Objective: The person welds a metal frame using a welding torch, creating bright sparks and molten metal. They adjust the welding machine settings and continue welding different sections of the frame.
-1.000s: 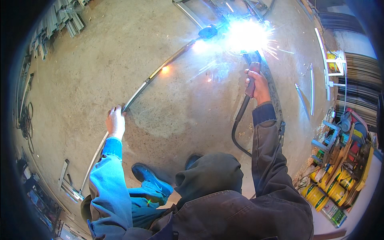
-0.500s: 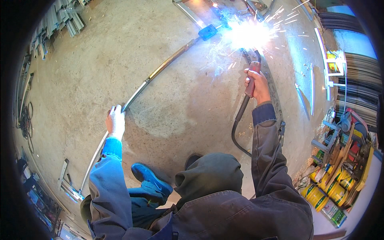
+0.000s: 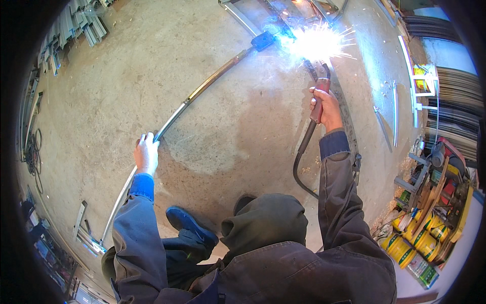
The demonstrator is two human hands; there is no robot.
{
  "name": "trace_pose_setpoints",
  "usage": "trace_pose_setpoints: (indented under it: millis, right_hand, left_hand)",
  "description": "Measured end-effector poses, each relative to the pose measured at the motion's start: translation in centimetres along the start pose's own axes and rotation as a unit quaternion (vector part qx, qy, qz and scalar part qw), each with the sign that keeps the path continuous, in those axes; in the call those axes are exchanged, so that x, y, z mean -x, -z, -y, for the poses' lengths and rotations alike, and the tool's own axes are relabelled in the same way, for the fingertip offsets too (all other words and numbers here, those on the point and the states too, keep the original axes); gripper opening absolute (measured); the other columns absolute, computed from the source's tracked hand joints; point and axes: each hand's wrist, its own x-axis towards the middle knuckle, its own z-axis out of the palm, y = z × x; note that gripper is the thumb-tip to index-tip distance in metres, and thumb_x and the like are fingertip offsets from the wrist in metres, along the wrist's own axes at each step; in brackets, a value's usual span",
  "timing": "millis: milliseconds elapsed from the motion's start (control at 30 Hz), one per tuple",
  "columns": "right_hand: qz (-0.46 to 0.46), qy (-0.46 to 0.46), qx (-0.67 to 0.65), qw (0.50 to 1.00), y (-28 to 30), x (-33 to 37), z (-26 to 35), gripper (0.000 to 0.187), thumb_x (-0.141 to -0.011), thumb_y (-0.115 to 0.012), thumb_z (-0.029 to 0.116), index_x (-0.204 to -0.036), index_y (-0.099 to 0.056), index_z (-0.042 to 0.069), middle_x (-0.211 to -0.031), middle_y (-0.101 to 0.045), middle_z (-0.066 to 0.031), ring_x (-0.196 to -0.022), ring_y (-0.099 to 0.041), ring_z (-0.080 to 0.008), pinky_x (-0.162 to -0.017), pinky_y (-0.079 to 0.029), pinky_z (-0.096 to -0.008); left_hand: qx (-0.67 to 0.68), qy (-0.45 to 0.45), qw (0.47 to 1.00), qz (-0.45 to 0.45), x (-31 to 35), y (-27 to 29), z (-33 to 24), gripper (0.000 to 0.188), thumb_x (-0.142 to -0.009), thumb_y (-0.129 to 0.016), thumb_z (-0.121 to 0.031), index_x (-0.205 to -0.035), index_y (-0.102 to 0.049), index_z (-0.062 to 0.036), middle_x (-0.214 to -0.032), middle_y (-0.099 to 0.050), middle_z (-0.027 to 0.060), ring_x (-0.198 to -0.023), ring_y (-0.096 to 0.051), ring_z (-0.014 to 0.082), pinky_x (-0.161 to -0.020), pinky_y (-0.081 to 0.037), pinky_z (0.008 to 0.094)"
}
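Observation:
My right hand [image 3: 329, 109] is closed around the reddish handle of a welding torch [image 3: 320, 101], whose black cable curves down toward my right arm. At the torch's tip burns a white-blue arc [image 3: 318, 41] throwing sparks, and its glare hides the spot being welded. My left hand [image 3: 147, 154] grips a long, thin metal tube [image 3: 202, 87] that runs diagonally from lower left to upper right. The tube's far end meets a small dark blue block [image 3: 262, 41], just left of the arc. Bluish smoke hangs beside the block.
Metal frame pieces [image 3: 238, 17] lie beyond the arc. Steel profiles [image 3: 76, 25] are stacked at far left, with a coiled cable [image 3: 33, 159] nearer. To the right are loose metal strips [image 3: 395, 114], stacked bars [image 3: 458, 91] and yellow buckets [image 3: 400, 248]. My shoe [image 3: 190, 225] rests on the concrete floor.
The arc's glow and spark spray have shrunk somewhat, and blue light on my left sleeve and trousers has dimmed. Both hands keep nearly the same positions and grips.

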Motion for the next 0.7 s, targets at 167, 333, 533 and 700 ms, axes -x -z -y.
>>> trace_pose_setpoints:
  millis: [167, 333, 533, 700]
  right_hand:
    - [0.019, -0.003, 0.003, 1.000, 0.0, 0.1, 0.1, 0.019, -0.099, -0.064, 0.013, -0.114, -0.060, 0.003, -0.097, -0.065, -0.0047, -0.066, -0.059, -0.0127, -0.056, -0.052, -0.0312]
    - [0.009, -0.008, 0.008, 1.000, 0.9, -0.3, 0.0, 0.019, -0.098, -0.064, 0.013, -0.114, -0.061, 0.003, -0.097, -0.064, -0.0052, -0.065, -0.059, -0.0128, -0.055, -0.052, -0.0316]
    - [0.006, -0.006, 0.000, 1.000, -0.3, 0.0, 0.1, 0.018, -0.098, -0.064, 0.013, -0.113, -0.061, 0.002, -0.093, -0.064, -0.0052, -0.065, -0.059, -0.0125, -0.055, -0.052, -0.0314]
    - [0.011, -0.006, 0.032, 0.999, 0.3, 0.0, 0.2, 0.019, -0.099, -0.064, 0.013, -0.113, -0.061, 0.002, -0.100, -0.065, -0.0051, -0.066, -0.060, -0.0124, -0.056, -0.052, -0.0313]
  left_hand:
    - [-0.001, 0.007, 1.000, 0.016, -0.1, 0.5, -0.1, 0.026, -0.092, -0.074, -0.019, -0.113, -0.064, -0.0076, -0.113, -0.067, 0.0149, -0.106, -0.067, 0.0391, -0.085, -0.057, 0.0502]
    - [0.021, 0.012, 1.000, 0.019, -0.2, 0.8, -1.2, 0.025, -0.093, -0.073, -0.018, -0.113, -0.064, -0.0057, -0.112, -0.067, 0.0152, -0.106, -0.066, 0.0396, -0.086, -0.055, 0.0495]
    - [-0.009, 0.010, 1.000, 0.005, 0.0, 0.0, 0.1, 0.029, -0.092, -0.074, -0.019, -0.117, -0.064, -0.0061, -0.114, -0.067, 0.0147, -0.107, -0.066, 0.0389, -0.087, -0.055, 0.0498]
    - [0.010, -0.009, 1.000, -0.001, 0.0, 0.5, -0.4, 0.025, -0.094, -0.073, -0.018, -0.114, -0.063, -0.0053, -0.113, -0.067, 0.0157, -0.107, -0.066, 0.0393, -0.087, -0.055, 0.0500]
